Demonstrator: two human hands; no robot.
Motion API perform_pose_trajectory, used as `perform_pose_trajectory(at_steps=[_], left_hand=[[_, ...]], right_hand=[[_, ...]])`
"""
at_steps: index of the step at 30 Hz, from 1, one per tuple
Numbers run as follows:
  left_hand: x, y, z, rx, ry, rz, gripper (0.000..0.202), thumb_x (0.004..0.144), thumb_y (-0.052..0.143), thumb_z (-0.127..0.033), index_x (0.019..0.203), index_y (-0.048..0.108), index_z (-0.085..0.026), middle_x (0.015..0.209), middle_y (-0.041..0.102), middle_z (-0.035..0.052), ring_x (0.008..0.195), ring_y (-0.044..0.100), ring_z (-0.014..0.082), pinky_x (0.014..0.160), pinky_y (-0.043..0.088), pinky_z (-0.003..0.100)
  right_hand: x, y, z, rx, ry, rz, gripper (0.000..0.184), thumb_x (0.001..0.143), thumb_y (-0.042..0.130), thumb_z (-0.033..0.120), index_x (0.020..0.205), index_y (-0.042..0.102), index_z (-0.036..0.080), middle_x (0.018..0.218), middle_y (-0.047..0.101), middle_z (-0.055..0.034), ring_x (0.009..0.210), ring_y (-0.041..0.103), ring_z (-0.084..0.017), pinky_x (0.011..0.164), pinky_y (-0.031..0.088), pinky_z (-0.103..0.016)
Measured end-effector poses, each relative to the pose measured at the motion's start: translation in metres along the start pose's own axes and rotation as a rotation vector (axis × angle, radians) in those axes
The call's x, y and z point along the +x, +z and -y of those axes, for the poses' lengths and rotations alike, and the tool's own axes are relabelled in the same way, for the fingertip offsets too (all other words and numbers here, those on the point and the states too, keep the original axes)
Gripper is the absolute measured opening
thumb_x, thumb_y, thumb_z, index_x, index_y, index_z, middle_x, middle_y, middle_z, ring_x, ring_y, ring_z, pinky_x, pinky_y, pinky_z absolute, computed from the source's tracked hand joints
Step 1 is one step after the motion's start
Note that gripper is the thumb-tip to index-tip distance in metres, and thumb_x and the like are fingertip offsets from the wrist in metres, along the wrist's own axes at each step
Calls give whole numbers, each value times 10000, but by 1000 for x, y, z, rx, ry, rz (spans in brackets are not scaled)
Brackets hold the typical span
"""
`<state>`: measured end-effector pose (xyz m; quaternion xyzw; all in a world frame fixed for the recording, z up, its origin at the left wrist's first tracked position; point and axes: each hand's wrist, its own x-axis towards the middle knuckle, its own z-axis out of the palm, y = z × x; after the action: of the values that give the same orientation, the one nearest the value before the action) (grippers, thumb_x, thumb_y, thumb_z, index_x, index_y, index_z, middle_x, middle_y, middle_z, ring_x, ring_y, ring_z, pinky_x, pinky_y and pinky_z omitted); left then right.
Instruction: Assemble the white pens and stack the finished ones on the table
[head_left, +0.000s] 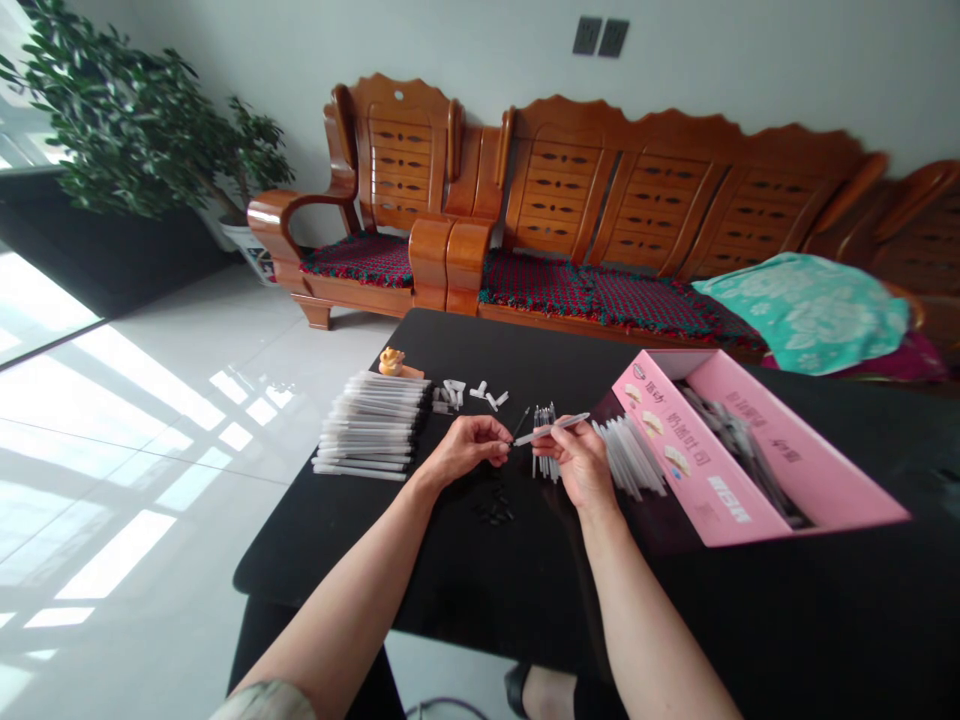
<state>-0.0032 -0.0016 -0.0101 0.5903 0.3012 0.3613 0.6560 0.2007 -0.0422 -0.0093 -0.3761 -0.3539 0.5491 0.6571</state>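
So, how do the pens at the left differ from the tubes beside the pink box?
The pens form a larger group than the tubes. The pens lie nearly sideways across the picture, while the tubes slant downward to the right. The pens show dark right ends; the tubes show none. Both are slim, whitish and lie on the black table.

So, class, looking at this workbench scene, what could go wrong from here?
1. The loose small black pieces lie near the left forearm, so a sweep of the arm might scatter them.
2. The row of pale pens lies close to the left edge of the black table; a bump could send some to the floor.
3. The right hand works beside loose white tubes and might disarrange them.
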Motion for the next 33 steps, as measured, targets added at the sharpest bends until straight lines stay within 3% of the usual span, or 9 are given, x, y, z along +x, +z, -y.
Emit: perform_pose_trajectory(at_steps=[25, 33], left_hand=[[2, 4, 1, 31, 21, -34, 299, 743, 749, -339, 832, 605, -92, 646, 651, 50, 566, 622, 125, 549, 501, 222], [0, 7, -2, 199, 93, -135, 174, 708, 730, -218, 795, 610, -127, 650, 640, 11, 558, 607, 107, 543, 463, 196]], right_hand=[[-1, 1, -2, -70, -5, 7, 241, 751, 765, 249, 890, 577, 190, 819, 767, -63, 640, 736, -198, 581, 615, -291], [-1, 3, -3, -70, 3, -30, 290, 710, 804, 252, 867, 569, 190, 724, 746, -33, 610, 736, -217, 545, 616, -296]])
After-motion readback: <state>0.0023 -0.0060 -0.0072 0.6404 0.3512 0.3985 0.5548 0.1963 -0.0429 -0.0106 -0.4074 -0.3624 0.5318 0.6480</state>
